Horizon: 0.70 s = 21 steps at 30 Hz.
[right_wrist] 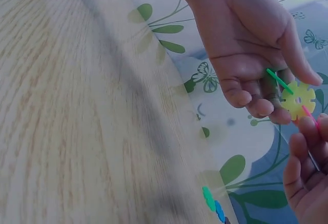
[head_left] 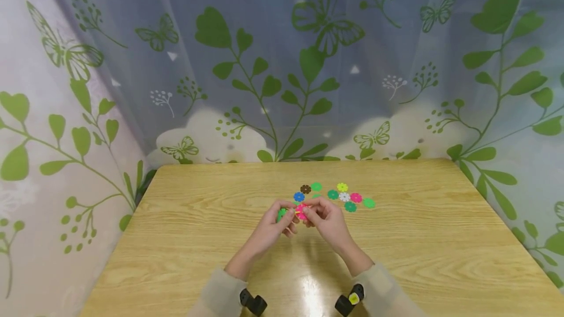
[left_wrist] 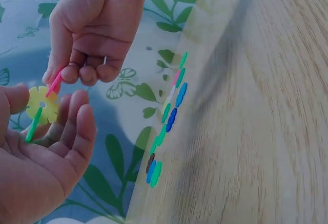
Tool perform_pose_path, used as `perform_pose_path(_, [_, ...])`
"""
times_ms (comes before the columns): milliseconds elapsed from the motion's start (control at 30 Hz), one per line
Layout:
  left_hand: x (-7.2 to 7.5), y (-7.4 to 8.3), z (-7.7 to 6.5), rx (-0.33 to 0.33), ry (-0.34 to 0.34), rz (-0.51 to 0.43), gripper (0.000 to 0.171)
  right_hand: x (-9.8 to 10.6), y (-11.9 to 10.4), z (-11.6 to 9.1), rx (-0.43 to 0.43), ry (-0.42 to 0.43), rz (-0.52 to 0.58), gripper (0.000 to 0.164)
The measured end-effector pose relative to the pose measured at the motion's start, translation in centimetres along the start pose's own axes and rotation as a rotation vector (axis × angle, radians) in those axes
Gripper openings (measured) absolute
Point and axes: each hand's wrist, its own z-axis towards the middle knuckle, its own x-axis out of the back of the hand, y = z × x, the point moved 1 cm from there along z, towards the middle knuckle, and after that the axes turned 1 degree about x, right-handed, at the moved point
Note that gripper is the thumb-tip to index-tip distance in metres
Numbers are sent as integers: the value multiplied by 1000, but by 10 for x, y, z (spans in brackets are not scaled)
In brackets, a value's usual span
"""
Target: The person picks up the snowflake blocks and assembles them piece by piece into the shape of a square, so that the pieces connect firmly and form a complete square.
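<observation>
My left hand (head_left: pixel 270 226) pinches a yellow notched flower disc (left_wrist: pixel 48 112) between thumb and fingers. A green flower disc (left_wrist: pixel 34 125) stands slotted crosswise in the yellow one's edge, over the left palm. My right hand (head_left: pixel 331 221) pinches a pink flower disc (head_left: pixel 302 208) edge-on to the yellow disc, at its notched rim on the side away from the green one. Both hands meet above the table, fingertips close together. In the left wrist view, a thin white edge (left_wrist: pixel 105 60) shows by the right hand's curled fingers.
Loose flower discs lie on the wooden table (head_left: pixel 198 238) just beyond the hands, among them a brown disc (head_left: pixel 306 189), a blue disc (head_left: pixel 299 196), a white disc (head_left: pixel 344 197) and a yellow disc (head_left: pixel 342 187). A patterned curtain (head_left: pixel 264 62) hangs behind the table's far edge.
</observation>
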Motion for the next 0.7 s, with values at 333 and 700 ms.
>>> perform_pose_path(333, [2,-6,4,-28,71,232,47,6,4,-1,-41,19,34,19])
perform_pose_path(700, [-4,-9,7,-111,141,286,44,5,3,-3,-51,-12,41,19])
